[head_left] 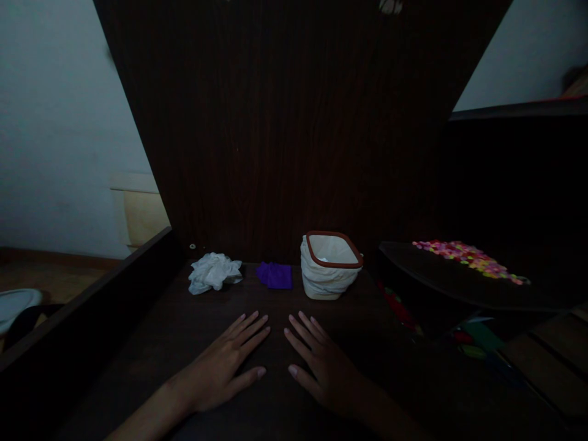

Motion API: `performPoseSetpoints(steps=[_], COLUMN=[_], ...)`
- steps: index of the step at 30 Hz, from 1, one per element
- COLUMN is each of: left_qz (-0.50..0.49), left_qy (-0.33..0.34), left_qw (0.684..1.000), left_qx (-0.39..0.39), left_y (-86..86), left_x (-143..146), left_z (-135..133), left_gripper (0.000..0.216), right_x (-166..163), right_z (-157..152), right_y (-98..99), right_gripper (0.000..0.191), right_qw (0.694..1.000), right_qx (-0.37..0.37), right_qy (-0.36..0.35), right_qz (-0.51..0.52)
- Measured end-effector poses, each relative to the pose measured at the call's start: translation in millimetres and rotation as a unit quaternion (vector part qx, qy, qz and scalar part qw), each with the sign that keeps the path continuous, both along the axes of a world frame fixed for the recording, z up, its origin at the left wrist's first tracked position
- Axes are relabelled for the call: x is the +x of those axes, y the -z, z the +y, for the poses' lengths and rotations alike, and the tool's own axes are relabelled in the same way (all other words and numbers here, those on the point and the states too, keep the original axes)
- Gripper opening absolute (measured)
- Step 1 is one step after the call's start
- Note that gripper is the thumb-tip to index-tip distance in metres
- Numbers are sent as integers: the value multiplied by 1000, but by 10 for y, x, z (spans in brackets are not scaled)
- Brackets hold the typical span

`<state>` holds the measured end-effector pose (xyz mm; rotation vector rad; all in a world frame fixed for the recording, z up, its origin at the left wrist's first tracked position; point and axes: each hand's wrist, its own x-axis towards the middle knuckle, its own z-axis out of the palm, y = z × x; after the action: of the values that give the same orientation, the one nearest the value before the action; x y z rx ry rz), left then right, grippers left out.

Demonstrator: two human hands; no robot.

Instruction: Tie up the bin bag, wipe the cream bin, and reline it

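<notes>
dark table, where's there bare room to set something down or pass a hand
The table looks bare between the plastic bag, left hand and side board. A narrower gap separates the left hand from the right hand. It's crowded at the back, where the purple cloth sits close beside the bin; the dim right side is hard to judge.

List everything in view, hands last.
Crumpled plastic: 1, whitish, rear left
Folded piece: 1, purple, centre
Lined bin: 1, white, brown rim, rear right
Surface: 1, dark, beneath
Back panel: 1, dark, behind
Side board: 1, dark, left
Ledge: 1, black, right
Small pieces: many, pink, yellow, on ledge
Clutter: uncounted, red, green, below ledge
Wall: 1, pale, beyond
Round object: 1, pale, far left
Left hand: 1, bare, front left
Right hand: 1, bare, front right
</notes>
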<state>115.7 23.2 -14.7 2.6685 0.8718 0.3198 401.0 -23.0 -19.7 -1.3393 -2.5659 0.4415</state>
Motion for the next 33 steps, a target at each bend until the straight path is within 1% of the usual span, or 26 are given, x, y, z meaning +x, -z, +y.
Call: performPoseSetpoints(steps=[4,11,16,21,24,33], left_qz=[23,36,3,-13,-14,13], left_qy=[-6,-10,-2,3,3,-8], left_qw=[1000,999,1000,1000,1000,1000], left_qx=[-8,-20,-7,10,14,-16], left_y=[-10,-39,-2,34,30,3], left_x=[7,13,-4,-19,-17,3], left_z=[-4,0,9,20,21,29], left_gripper=[68,67,67,69,69,67], right_x=[0,-19,-21,2,7,-16], right_z=[4,-3,8,21,19,10], right_y=[-5,-58,-36,27,28,-34], right_gripper=[62,61,62,62,63,62], right_qw=[1000,1000,1000,1000,1000,1000], right_qx=[-1,-14,-22,1,0,-6], right_qy=[-3,0,-1,-3,-6,-5], right_qz=[-3,-22,-16,7,5,-1])
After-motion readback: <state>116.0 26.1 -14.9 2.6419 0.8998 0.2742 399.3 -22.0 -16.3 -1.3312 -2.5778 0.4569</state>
